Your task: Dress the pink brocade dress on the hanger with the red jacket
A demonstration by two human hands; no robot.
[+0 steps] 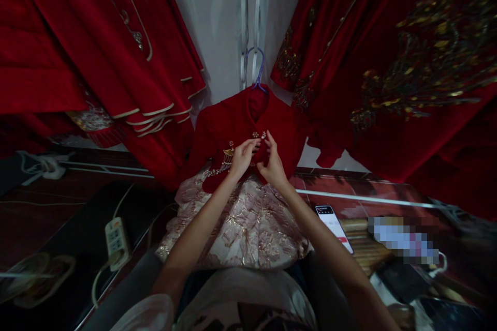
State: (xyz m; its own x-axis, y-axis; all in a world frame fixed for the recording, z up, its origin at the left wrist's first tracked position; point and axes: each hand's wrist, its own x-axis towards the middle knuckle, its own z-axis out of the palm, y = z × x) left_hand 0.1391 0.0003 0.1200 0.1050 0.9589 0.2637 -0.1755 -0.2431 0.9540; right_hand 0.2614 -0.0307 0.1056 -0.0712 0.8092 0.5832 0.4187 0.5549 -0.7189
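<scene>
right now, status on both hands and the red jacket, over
Left hand and right hand both pinching red jacket front at the clasp. Jacket on hanger, over brocade skirt. Nothing blocking the hands; phone lies off right.

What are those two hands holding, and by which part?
The left hand and the right hand both pinch the small red jacket at its front opening, beside the jewelled clasp below the collar.
</scene>
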